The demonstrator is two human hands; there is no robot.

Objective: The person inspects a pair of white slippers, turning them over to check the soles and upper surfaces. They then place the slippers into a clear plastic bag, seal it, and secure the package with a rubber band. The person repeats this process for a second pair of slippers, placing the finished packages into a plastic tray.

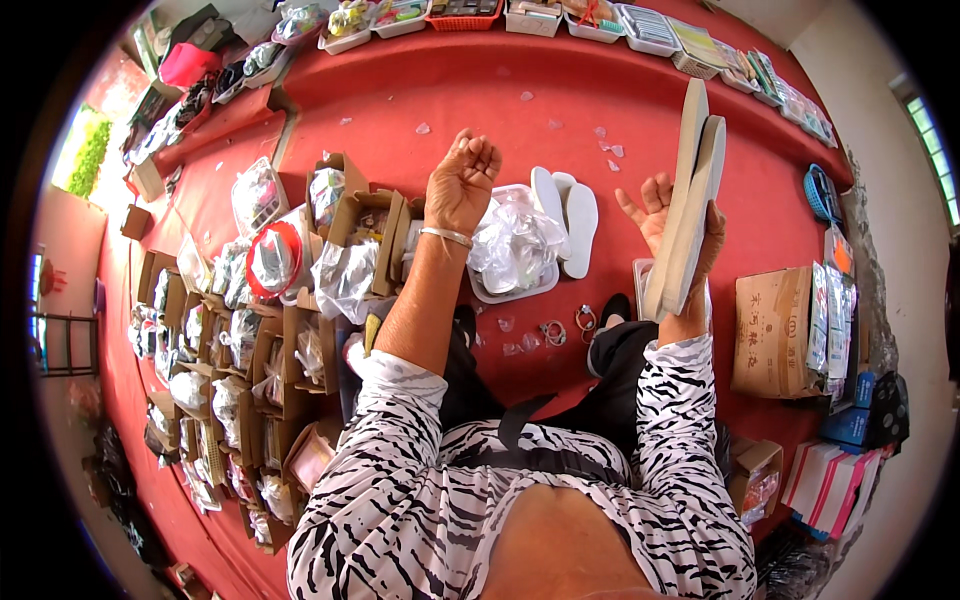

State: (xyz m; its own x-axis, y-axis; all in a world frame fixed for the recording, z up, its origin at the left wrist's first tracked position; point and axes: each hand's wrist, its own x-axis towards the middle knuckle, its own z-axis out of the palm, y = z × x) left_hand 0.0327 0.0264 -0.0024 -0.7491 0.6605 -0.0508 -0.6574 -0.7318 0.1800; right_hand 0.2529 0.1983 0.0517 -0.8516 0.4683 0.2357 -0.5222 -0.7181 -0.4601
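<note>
My right hand (652, 215) is raised, holding a pair of flat off-white shoe soles (688, 200) upright between the thumb and the other fingers. The two soles lie face to face, with their long edges toward me. To the left, my left hand (463, 185) is raised palm up, fingers loosely curled, with nothing seen in it. Between my hands, a white basket (515, 295) holds a heap of crumpled clear plastic bags (515, 240). More white soles (579, 225) lean against its right side. Behind my right wrist, a pale container (641, 272) is partly hidden.
Many open cardboard boxes (290, 345) with bagged goods crowd the left. A large carton (772, 333) stands at the right. Baskets of goods (650, 30) line the raised red ledge ahead. Small coiled items (553, 333) and plastic scraps lie on the red floor by my feet.
</note>
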